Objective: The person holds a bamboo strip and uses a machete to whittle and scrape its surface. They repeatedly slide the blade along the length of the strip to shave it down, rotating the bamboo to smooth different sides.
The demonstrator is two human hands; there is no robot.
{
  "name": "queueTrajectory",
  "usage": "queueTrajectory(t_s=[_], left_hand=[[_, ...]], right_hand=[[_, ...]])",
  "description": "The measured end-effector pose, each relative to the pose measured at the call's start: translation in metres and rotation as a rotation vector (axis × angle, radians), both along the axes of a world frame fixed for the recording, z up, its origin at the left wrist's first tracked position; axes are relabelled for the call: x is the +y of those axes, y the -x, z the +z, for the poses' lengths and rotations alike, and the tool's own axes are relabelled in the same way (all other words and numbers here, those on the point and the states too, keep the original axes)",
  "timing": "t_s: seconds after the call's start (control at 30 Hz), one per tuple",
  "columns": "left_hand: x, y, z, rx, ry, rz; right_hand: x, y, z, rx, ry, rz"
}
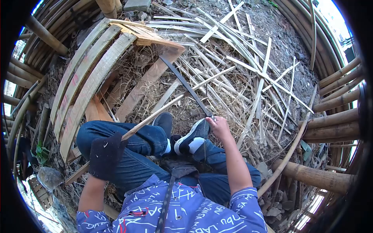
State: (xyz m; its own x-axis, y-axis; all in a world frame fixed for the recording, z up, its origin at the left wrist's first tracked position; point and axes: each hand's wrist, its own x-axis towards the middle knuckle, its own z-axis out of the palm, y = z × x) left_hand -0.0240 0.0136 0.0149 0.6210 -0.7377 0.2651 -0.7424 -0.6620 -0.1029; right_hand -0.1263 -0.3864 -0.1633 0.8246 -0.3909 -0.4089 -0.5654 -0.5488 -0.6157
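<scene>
A black cloth (104,161) with a small white logo covers my left hand (110,149), hiding its fingers. A long pale bamboo strip (171,104) runs through that grip, slanting from low left across my lap up to the right. My right hand (218,126) is closed round the near end of a knife (185,85) with a long, dark, narrow blade. The blade points up and left, crossing over the strip in this view. I sit with legs crossed in jeans, my dark shoes (190,136) close below the knife hand.
Left of me, a slatted wooden crate (93,73) lies on its side. Many split bamboo strips (264,77) and curly shavings (229,97) litter the ground ahead. Thick bamboo poles (318,176) stick out at the right, and stacked bamboo (299,23) curves around both sides.
</scene>
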Motion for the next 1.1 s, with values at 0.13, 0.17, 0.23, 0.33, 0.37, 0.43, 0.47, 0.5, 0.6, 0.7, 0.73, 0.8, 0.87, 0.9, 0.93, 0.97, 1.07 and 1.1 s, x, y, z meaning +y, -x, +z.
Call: queueTrajectory(t_s=[0.13,0.17,0.23,0.33,0.37,0.43,0.47,0.5,0.6,0.7,0.73,0.8,0.87,0.9,0.93,0.97,1.07,1.1], left_hand=[[0.003,0.002,-0.004,-0.055,0.058,-0.007],[0.001,0.003,-0.001,-0.059,0.054,-0.01],[0.001,0.002,0.0,-0.064,0.053,-0.01],[0.003,0.003,-0.001,-0.048,0.036,-0.012],[0.002,0.002,0.0,-0.053,0.064,-0.017],[0.002,0.001,0.002,-0.059,0.095,-0.017],[0.004,0.001,0.004,0.011,0.046,0.005],[0.006,0.002,0.006,0.08,-0.002,0.028],[0.01,0.003,0.004,0.152,0.032,0.052],[0.004,0.001,0.007,0.021,0.058,-0.001],[0.001,0.0,0.008,0.021,0.059,0.0],[-0.005,0.001,0.011,-0.02,0.04,0.011],[-0.008,0.001,0.011,-0.003,0.02,0.023],[-0.008,0.001,0.011,0.01,0.002,0.036],[-0.01,0.001,0.011,0.015,-0.011,0.036],[-0.012,0.001,0.012,0.005,0.013,0.03],[-0.01,0.004,0.011,0.046,0.001,0.042],[-0.01,0.005,0.01,0.098,-0.01,0.053]], right_hand=[[-0.008,0.002,-0.01,-0.03,0.041,0.057],[-0.009,0.004,-0.019,-0.08,0.082,0.049],[-0.01,0.004,-0.02,-0.132,0.126,0.043],[-0.013,0.006,-0.022,-0.141,0.156,0.056],[-0.016,0.006,-0.026,-0.153,0.19,0.062],[-0.021,0.006,-0.023,-0.167,0.226,0.073],[-0.025,0.007,-0.021,-0.106,0.159,0.013],[-0.029,0.008,-0.018,-0.047,0.093,-0.046],[-0.071,0.031,-0.057,-0.062,0.062,-0.269],[-0.098,0.054,-0.055,-0.025,0.054,-0.362],[-0.097,0.056,-0.054,-0.026,0.054,-0.362],[-0.086,0.065,-0.048,-0.088,0.056,-0.353],[-0.053,0.055,-0.026,-0.058,-0.049,-0.411],[-0.033,0.05,-0.014,-0.093,-0.183,-0.446],[-0.013,0.046,-0.004,-0.129,-0.32,-0.478],[0.008,0.042,0.004,-0.167,-0.413,-0.474],[0.075,0.034,0.027,-0.255,-0.654,-0.484],[0.096,0.035,0.027,-0.317,-0.713,-0.444]])
